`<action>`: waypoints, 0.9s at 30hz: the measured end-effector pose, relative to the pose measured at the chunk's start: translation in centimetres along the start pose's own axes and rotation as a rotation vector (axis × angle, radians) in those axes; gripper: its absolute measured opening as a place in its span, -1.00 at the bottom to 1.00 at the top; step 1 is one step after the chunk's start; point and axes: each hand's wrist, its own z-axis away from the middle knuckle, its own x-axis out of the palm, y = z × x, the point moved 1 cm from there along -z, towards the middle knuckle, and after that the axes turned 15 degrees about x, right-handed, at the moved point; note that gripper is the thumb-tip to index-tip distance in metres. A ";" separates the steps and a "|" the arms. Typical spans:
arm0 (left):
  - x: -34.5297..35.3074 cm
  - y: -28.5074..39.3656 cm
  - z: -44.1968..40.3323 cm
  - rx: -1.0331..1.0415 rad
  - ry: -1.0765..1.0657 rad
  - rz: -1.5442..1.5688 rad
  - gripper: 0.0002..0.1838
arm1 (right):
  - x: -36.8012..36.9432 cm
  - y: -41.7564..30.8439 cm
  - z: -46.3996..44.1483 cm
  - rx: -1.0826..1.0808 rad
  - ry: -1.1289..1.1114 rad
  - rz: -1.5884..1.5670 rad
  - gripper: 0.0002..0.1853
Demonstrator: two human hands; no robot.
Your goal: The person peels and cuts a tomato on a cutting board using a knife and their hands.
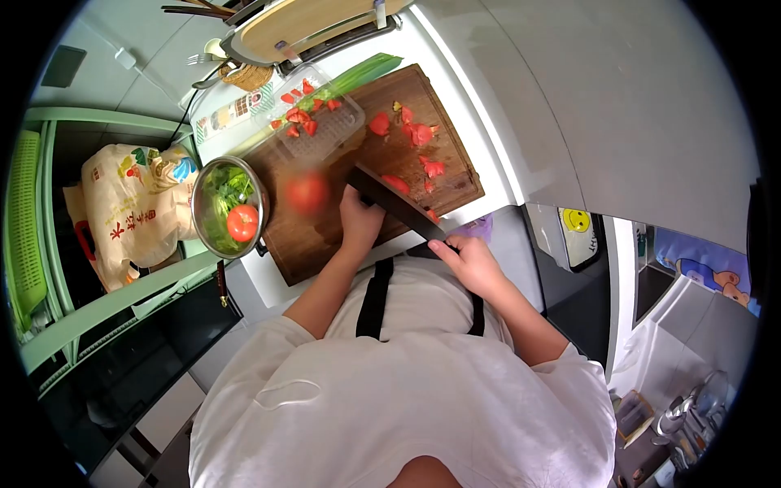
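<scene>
My right hand (472,262) is closed on the handle end of a dark, broad-bladed kitchen knife (397,201), which lies slantwise over the wooden cutting board (285,236). My left hand (360,220) is at the far end of the blade, its fingers mostly hidden, so I cannot tell their grip. Left of it, a whole tomato (307,191) shows blurred over the board. Cut tomato pieces (421,134) are scattered on the board's right half, some next to the blade. A clear plastic tray (329,134) with more tomato chunks (301,122) sits at the board's back.
A metal bowl (262,191) with leafy greens (224,189) and another tomato (242,223) stands at the board's left. A green onion (366,73) lies along the back. Further left, a printed bag (134,211) rests on a green shelf rack (122,281). A grey wall (618,98) borders the right.
</scene>
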 end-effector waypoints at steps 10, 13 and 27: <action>0.3 -1.3 0.3 0.072 0.032 -0.014 -0.60 | 0.2 -1.6 -0.6 -0.012 0.035 0.069 -0.38; 0.4 -0.8 0.3 0.069 0.046 -0.024 -0.60 | 0.0 -1.4 -0.6 -0.038 0.050 0.085 -0.38; 0.6 -0.6 0.7 0.076 0.078 0.035 -0.63 | 0.4 -2.2 -1.0 -0.014 0.047 0.180 -0.38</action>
